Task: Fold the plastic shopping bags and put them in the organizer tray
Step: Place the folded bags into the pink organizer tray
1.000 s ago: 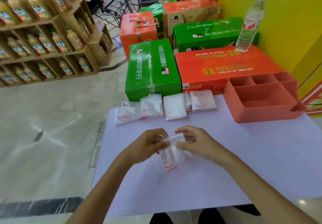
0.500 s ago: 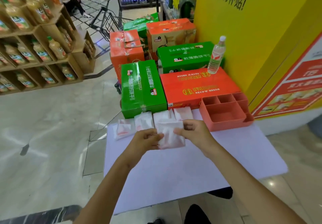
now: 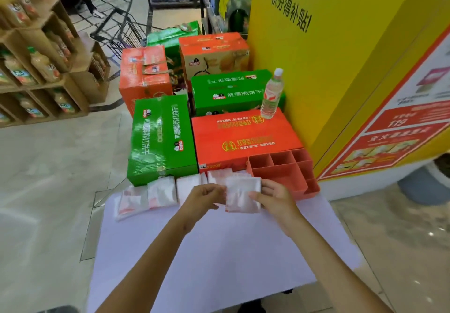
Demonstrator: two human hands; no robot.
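The right hand [image 3: 272, 197] pinches a folded plastic bag [image 3: 242, 194] by its right edge and holds it above the white table [image 3: 219, 251] — just beside the orange organizer tray [image 3: 280, 173]. The left hand [image 3: 203, 197] is loosely curled at the bag's left edge; whether it grips cannot be told. Other folded bags [image 3: 160, 194] lie in a row along the table's far edge.

Folded white-and-red plastic bag [image 3: 242, 194] held flat above table, just beside organizer tray [image 3: 305, 188]. 4 folded bags [image 3: 162, 193] in row along far table edge. Tray coral, compartmented, nothing visible inside.
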